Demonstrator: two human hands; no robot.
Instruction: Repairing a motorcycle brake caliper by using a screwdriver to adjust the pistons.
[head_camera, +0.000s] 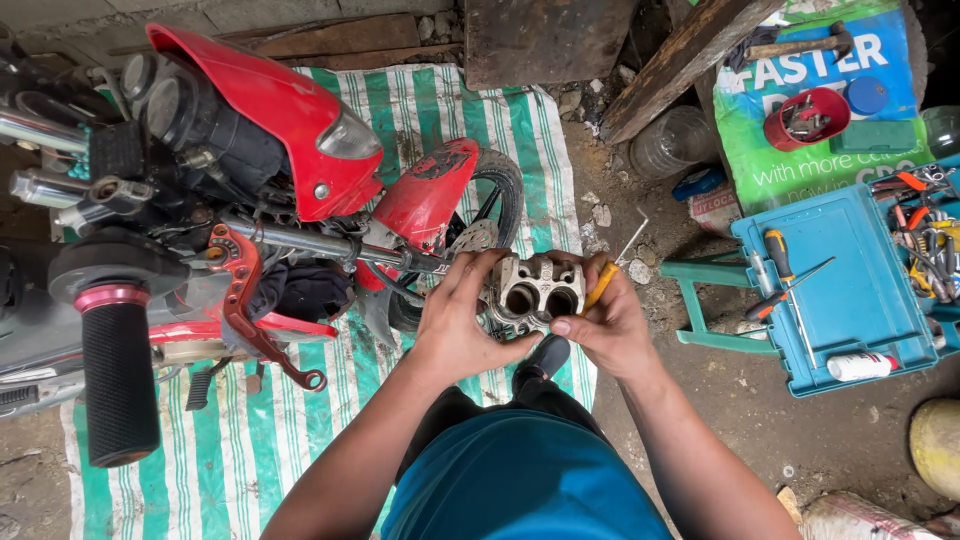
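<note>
A grey metal brake caliper (538, 288) with two round bores facing up sits between both hands, in front of my knees. My left hand (462, 318) grips its left side, fingers curled over the top edge. My right hand (606, 322) steadies the right side and also holds a thin yellow-handled tool (601, 286) against the caliper. Just behind the caliper is the red motorcycle's front wheel (494, 205) with its brake disc (470, 240) and red mudguard (428, 192).
The red motorcycle (250, 120) stands at left on a green-and-white striped sheet (440, 110); its black handlebar grip (118, 380) and red lever (245, 310) jut toward me. At right an open teal toolbox (850, 290) holds screwdrivers. Wooden planks (680, 55) and a printed sack (830, 100) lie behind.
</note>
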